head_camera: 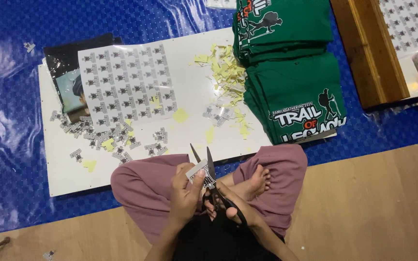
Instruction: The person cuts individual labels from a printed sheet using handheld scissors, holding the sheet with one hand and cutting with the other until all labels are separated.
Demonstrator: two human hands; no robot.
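Scissors (212,181) sit in my right hand (231,205), fingers clamped thru the black handles, blades apart above my lap. Left hand (185,193) pinches a small printed sticker strip (198,171) right at the blades. Risk as I judge it: thumb sits close to the edge, so a skewed snip could nick it or cut thru the print. Offcuts could drop onto my crossed legs.

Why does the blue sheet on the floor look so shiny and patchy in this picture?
In the head view, light glares off the creased blue plastic sheet, leaving pale streaks; the white board is evenly lit, with soft shadows; the left hand, right hand and scissors are slightly soft, the small printed pieces too fine to make out.
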